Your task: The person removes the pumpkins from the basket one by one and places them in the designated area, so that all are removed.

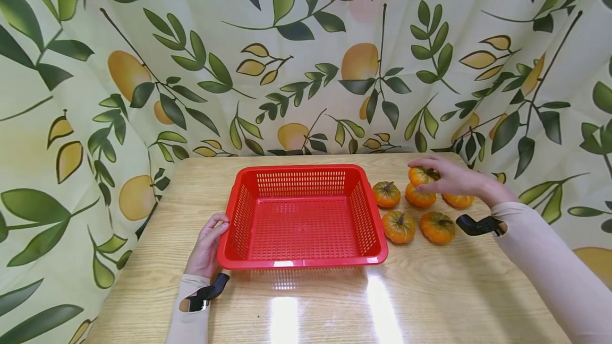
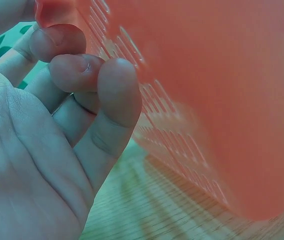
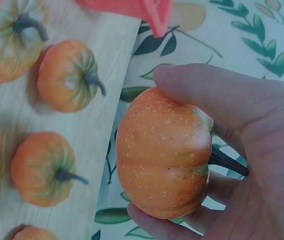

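Observation:
A red plastic basket [image 1: 301,263] with slotted walls stands on the wooden table. At its left side my left hand [image 1: 206,246] grips the rim, thumb on top and fingers below; the left wrist view shows those fingertips curled by the basket's wall [image 2: 197,75]. My right hand [image 1: 447,177] holds a small orange pumpkin [image 3: 164,155] between thumb and fingers, its dark stem pointing toward the palm. In the head view this pumpkin overlaps another pumpkin [image 1: 419,198] behind the group. Several more pumpkins lie right of the basket, among them one [image 1: 399,227] close to its wall.
The table [image 1: 325,307] reaches back to a cloth backdrop [image 1: 306,57] printed with leaves and fruit, which also hangs at both sides. Another pumpkin [image 1: 437,228] sits at the front right of the group, and one [image 1: 459,201] lies under the right wrist.

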A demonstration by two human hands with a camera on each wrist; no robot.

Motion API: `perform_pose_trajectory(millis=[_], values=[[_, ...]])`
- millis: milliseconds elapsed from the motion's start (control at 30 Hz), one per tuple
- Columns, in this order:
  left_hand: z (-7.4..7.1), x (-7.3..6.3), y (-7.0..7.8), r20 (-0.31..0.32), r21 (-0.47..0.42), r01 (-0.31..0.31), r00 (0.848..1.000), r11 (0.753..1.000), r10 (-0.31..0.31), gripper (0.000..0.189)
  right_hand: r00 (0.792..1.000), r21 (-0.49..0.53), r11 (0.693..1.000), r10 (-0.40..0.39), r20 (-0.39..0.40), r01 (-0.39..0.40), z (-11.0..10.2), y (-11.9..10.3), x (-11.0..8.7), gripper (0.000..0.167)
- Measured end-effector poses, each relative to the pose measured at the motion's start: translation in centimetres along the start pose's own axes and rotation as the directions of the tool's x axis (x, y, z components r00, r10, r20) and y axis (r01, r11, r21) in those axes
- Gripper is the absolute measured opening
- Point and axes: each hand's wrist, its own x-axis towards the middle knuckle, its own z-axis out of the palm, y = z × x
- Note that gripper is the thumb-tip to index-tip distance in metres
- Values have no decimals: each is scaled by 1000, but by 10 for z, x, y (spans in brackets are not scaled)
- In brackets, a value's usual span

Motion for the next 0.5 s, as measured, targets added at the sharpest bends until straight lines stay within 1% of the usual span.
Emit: perform_pose_trajectory(millis=[233,367,500], values=[[0,1,0,15,-28,-1,1000,1000,1,33,999,-21,999,35,5,-35,-1,14,-8,67],[0,1,0,28,-37,0,1000,999,1,33,999,-30,999,43,0,-43,-2,23,-13,65],[0,1,0,17,-30,1,1000,1000,-1,34,999,-41,998,50,-14,-50,-2,33,-19,63]])
